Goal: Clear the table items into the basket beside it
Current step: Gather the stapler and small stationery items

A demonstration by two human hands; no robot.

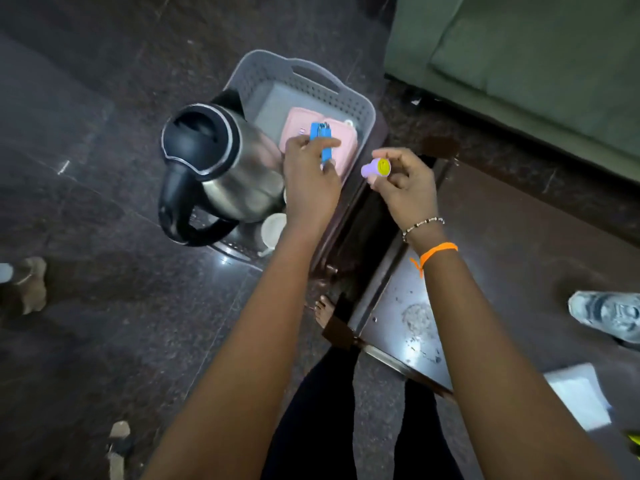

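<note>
Blue stapler (323, 142) pinched in left-hand fingers (325, 144), over basket (363, 105)

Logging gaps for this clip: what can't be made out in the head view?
- Basket near end: hidden by kettle and left hand.
- Cups: count unclear, mostly under the kettle.
- Blue item: too small to identify.
- Purple item in right hand: blurred.
- White sheet: blurred.

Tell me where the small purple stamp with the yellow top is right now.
In the head view, the small purple stamp with the yellow top is pinched in the right hand, held right of the grey plastic basket and the left hand.
</note>
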